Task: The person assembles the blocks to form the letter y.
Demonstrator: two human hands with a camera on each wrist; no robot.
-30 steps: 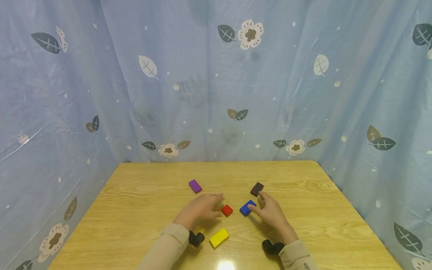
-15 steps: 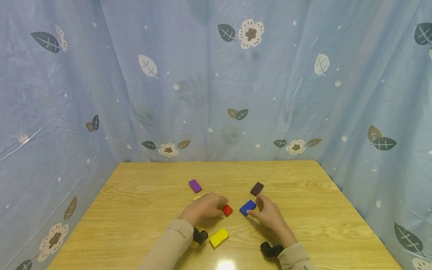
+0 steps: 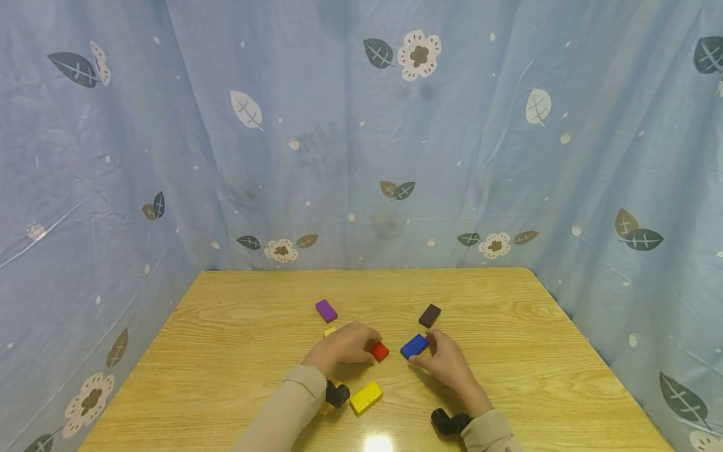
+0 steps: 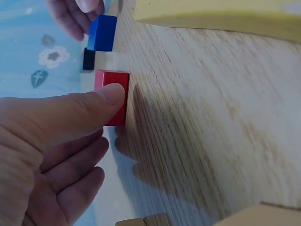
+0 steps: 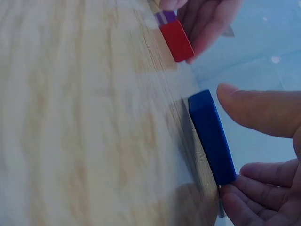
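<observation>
In the head view, my left hand [image 3: 349,344] is at a small red block [image 3: 380,351] on the wooden table. Its thumb lies against the near side of the red block [image 4: 117,77] in the left wrist view, with the fingers beyond, so it pinches the block. My right hand [image 3: 449,361] is spread around a blue block [image 3: 415,346]. In the right wrist view, a gap shows between its thumb and the blue block [image 5: 211,136], while its fingers are near or touching the block's lower end.
A dark block [image 3: 430,315] lies behind the blue one, a purple block [image 3: 326,311] farther back left. Nearer the front lies a yellow block [image 3: 366,398]. Another yellow piece [image 3: 329,331] is partly behind the left hand. A patterned blue curtain [image 3: 350,125] surrounds the table [image 3: 254,301].
My left hand has moved right and its fingers have come in around the red block. The right hand has shifted slightly toward the front, bringing its thumb lower beside the blue block.
</observation>
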